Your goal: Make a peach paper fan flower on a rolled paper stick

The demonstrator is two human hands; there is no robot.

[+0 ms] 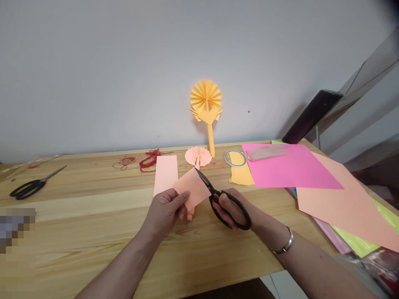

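Between thumb and fingers, my left hand (168, 205) pinches a small piece of peach paper (195, 189). My right hand (232, 205) is closed around the handles of black scissors (241, 211), whose blades lie along the paper's upper right edge. Below and behind the held paper is a peach folded paper fan (198, 156) on a rolled paper handle, partly hidden. A pale peach paper strip (166, 170) lies on the table just left of it.
A yellow paper fan (205, 97) leans on the wall. Red thread (151, 160), spare scissors (29, 189), a tape roll (235, 158) and yellow paper (241, 172) lie on the wooden table (93, 232). Pink (296, 170) and peach sheets (339, 203) cover the right side.
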